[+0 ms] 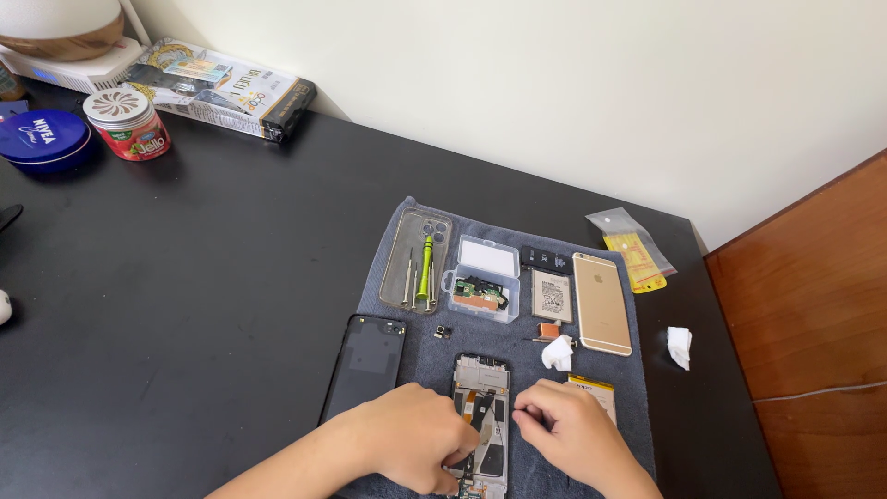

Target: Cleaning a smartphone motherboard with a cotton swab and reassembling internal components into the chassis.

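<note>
An opened phone body [481, 388] with its insides showing lies on a grey cloth mat [517, 240] near the table's front edge. My left hand [411, 434] rests on the phone's lower left side, fingers curled against it. On the phone's right edge, my right hand [564, 430] has its fingertips pinched together; whether they hold a small part I cannot tell. A black back cover [365, 362] lies just left of my left hand. A yellow-edged battery [596, 388] peeks out behind my right hand.
On the mat: a clear case [416, 261] holding a green screwdriver, a small parts box [480, 279], a gold phone [601, 303], a flat module [552, 295], white wads [557, 354]. Off the mat: crumpled tissue [679, 346], a yellow packet [633, 249]. A jar [129, 123], blue tin [42, 139] and box [226, 88] sit far left.
</note>
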